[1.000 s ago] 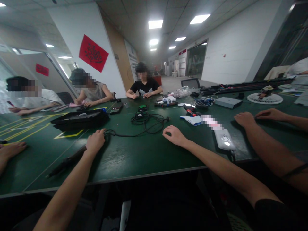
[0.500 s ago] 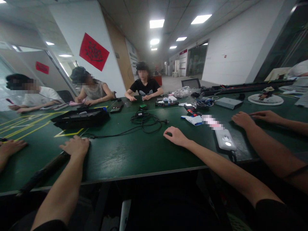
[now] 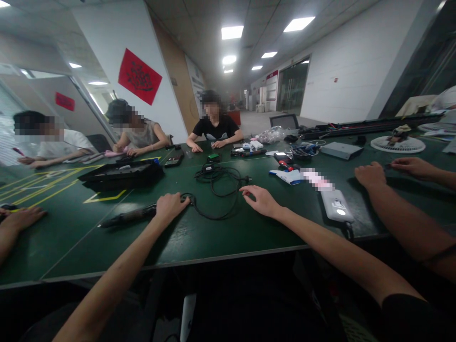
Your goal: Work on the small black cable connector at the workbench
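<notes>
My left hand (image 3: 171,205) is curled over the right end of a long black rod-shaped tool (image 3: 124,217), where its black cable (image 3: 213,190) joins. The tool lies flat on the green table (image 3: 221,232), pointing left. From my hand the cable loops right and back to a coil near the table's middle. About a hand's width right of the cable loop, my right hand (image 3: 261,199) rests on the table with fingers spread, holding nothing.
A white power bank (image 3: 337,209) lies right of my right hand. A black case (image 3: 121,175) sits at the back left. Other people's hands rest on the table at right (image 3: 370,175) and at far left (image 3: 23,217). Three people sit opposite among small devices.
My left hand drew the black tool back to the left near edge, then pushed it forward and right, bunching the cable into a loop. My right hand has barely shifted.
</notes>
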Motion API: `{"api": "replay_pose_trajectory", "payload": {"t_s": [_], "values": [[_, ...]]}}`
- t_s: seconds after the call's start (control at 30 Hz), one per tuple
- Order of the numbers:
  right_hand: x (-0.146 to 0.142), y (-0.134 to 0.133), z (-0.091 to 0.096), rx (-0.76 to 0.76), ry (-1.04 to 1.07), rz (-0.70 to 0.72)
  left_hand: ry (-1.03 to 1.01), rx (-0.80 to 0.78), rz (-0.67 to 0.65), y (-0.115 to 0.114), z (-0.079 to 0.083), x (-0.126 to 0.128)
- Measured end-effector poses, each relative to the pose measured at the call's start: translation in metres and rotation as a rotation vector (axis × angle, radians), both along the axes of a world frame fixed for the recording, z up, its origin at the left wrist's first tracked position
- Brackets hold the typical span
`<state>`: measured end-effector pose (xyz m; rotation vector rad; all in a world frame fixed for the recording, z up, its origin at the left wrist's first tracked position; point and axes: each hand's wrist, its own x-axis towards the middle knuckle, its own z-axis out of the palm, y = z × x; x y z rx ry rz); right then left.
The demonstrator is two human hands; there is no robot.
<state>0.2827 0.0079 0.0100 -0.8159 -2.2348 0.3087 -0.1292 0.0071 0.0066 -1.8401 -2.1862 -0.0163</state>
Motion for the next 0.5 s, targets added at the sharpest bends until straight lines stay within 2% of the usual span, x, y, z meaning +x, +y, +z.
{"api": "replay_pose_trajectory", "payload": {"t_s": [0.13, 0.3, 0.4, 0.5], "values": [[-0.002, -0.003, 0.003, 0.084, -0.013, -0.003, 0.014, 0.002, -0.211, -0.007, 0.001, 0.078], [-0.002, -0.003, 0.004, 0.166, -0.125, -0.029, -0.04, -0.013, -0.323, -0.014, 0.0, 0.159], [-0.004, -0.004, 0.002, 0.177, -0.219, -0.047, -0.074, -0.017, -0.374, -0.014, -0.001, 0.196], [-0.005, -0.007, 0.002, 0.166, -0.331, -0.07, -0.078, -0.025, -0.443, -0.013, -0.002, 0.219]]}}
